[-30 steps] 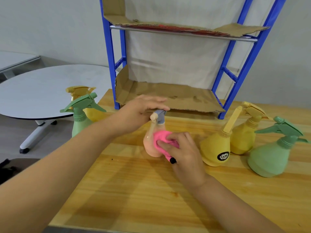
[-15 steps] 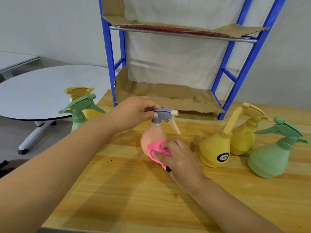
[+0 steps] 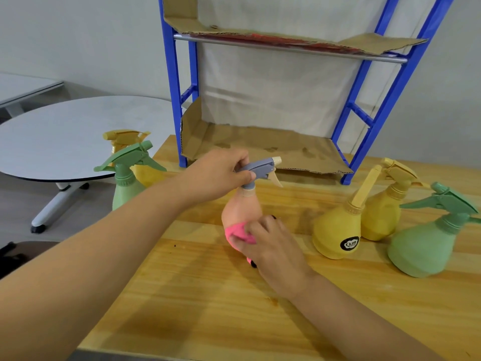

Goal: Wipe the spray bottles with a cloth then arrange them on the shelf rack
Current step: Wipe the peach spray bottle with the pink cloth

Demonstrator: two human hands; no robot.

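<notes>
Left hand (image 3: pixel 218 175), fingers clamped round the grey trigger head of the peach plastic spray bottle (image 3: pixel 242 207), and there's the turn! A second ago that nozzle faced this way; now it points right, away from the gripping fingers. Right hand (image 3: pixel 273 246) pinches the crumpled pink cloth (image 3: pixel 240 231), which has slid from mid-body down to the low bulge, well beneath the left fingers.

So the wipe looks to be working round and down this one bottle. Beyond the right fingers wait a yellow bottle with a black sticker (image 3: pixel 335 230), a plain yellow bottle (image 3: pixel 380 217) and a pale green bottle (image 3: pixel 426 246), all on the wooden tabletop (image 3: pixel 208 308). The blue metal shelf rack (image 3: pixel 174 100), behind both sets of fingers, holds none yet.
</notes>
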